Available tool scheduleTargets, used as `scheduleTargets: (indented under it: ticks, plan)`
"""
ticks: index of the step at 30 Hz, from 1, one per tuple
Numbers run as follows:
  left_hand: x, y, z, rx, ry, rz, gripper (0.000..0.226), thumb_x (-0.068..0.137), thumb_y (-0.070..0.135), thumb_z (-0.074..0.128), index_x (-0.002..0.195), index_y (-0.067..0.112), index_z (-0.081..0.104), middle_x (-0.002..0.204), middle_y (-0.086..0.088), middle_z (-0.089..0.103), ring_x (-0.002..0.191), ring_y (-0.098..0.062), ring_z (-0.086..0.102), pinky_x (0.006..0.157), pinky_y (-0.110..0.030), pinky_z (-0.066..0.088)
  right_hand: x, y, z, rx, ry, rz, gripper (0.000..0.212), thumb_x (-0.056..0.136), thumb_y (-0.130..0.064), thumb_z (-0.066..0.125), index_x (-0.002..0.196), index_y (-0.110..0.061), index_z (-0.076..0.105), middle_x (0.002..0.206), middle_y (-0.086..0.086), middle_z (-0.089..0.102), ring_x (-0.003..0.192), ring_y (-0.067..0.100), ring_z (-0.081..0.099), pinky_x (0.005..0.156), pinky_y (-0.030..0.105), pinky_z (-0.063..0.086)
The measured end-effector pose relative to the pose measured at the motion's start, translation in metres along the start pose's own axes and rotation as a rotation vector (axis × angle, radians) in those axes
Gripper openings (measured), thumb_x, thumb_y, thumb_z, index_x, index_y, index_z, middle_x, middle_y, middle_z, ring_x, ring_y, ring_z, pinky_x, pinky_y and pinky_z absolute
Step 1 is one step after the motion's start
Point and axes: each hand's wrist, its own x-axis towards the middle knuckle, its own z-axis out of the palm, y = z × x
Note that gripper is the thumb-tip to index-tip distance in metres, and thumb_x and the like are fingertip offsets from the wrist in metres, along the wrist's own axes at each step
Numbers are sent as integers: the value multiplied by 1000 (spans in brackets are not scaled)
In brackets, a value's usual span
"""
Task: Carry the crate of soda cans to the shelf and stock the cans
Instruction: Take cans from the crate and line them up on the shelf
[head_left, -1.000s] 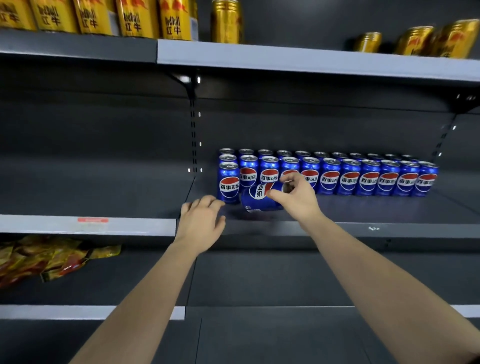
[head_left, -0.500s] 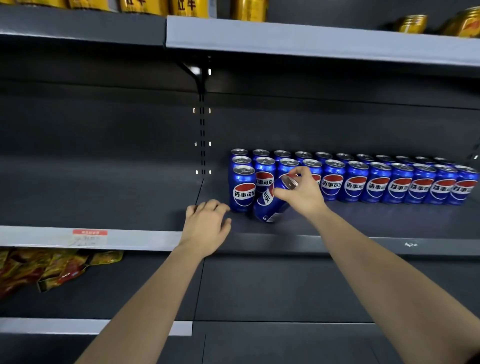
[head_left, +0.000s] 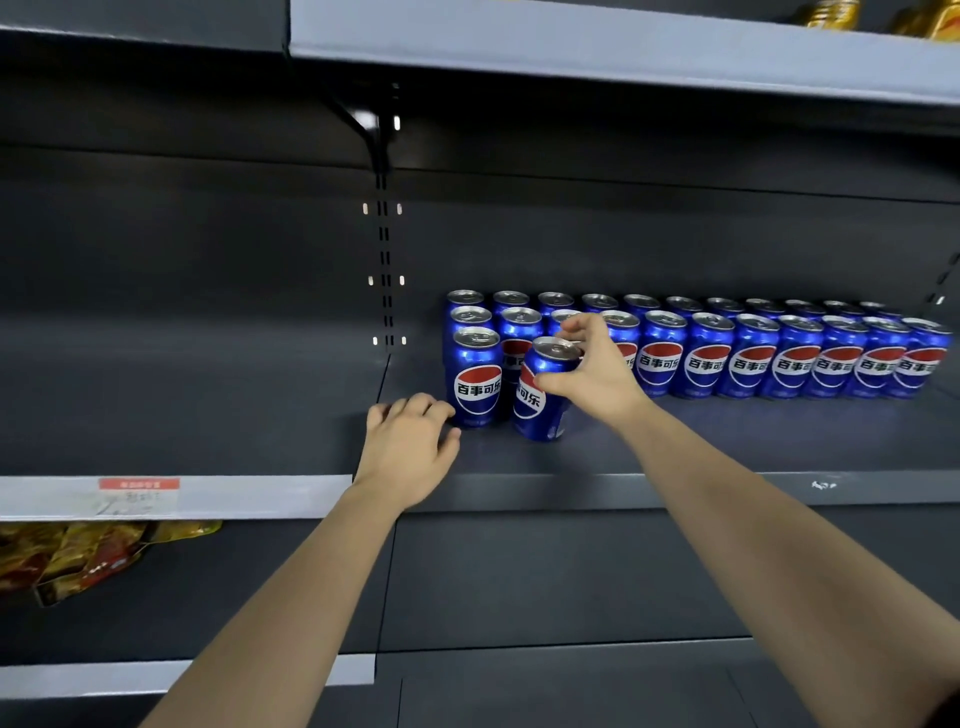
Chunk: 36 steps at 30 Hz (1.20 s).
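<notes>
Several blue soda cans (head_left: 753, 358) stand in rows along the back of the dark shelf (head_left: 675, 447). My right hand (head_left: 597, 369) grips the top of one more blue can (head_left: 540, 400), which stands slightly tilted on the shelf in front of the rows, just right of the front-left can (head_left: 477, 379). My left hand (head_left: 408, 447) rests flat on the shelf near its front edge, fingers relaxed, its fingertips close to the front-left can. The crate is out of sight.
A grey upper shelf (head_left: 571, 47) overhangs, with gold cans (head_left: 831, 10) at its far right. A shelf bracket (head_left: 376, 130) and slotted upright sit left of the cans. Snack bags (head_left: 78, 556) lie on the lower left shelf. A price label (head_left: 137, 493) marks the left shelf edge.
The can in my right hand has gone from lying tipped on its side to nearly upright on the shelf. My view has moved closer and lower. The left hand stayed in place.
</notes>
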Motion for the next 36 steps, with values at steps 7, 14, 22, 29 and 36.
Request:
scheduleTargets:
  ticks: [7, 14, 22, 29, 36]
  plan:
    - [0, -4, 7, -38, 25, -20, 36, 96, 42, 39, 125, 27, 54, 125, 7, 54, 115, -15, 50, 104, -33, 20, -15, 18, 25, 143, 65, 5, 92, 64, -29, 90, 135, -25, 32, 132, -10, 44, 122, 7, 47, 100, 24, 41]
    - [-3, -4, 10, 29, 25, -22, 38, 97, 44, 34, 125, 28, 54, 125, 8, 55, 113, -13, 50, 105, -31, 18, -21, 35, 41, 60, 211, 81, 89, 58, -24, 94, 121, -18, 32, 122, -2, 52, 108, 13, 58, 98, 35, 49]
    - [-5, -4, 9, 29, 9, -23, 40, 96, 46, 31, 125, 29, 54, 125, 10, 55, 113, -13, 51, 106, -31, 20, -26, 39, 45, 127, 212, 46, 66, 72, -9, 80, 118, -19, 34, 112, -12, 52, 102, 8, 58, 78, 17, 45]
    - [-3, -3, 8, 31, 52, -25, 48, 90, 49, 25, 122, 30, 57, 122, 10, 58, 110, -12, 53, 101, -31, 21, -23, 42, 47, -28, 206, 45, 87, 66, -23, 89, 135, -21, 37, 131, -2, 47, 119, 19, 53, 101, 40, 47]
    - [-3, -3, 11, 57, 49, -37, 49, 90, 50, 23, 121, 31, 56, 121, 11, 58, 109, -12, 53, 100, -31, 21, -20, 44, 52, -13, 162, 61, 70, 77, -18, 82, 132, -14, 39, 128, 1, 60, 111, 16, 61, 99, 39, 51]
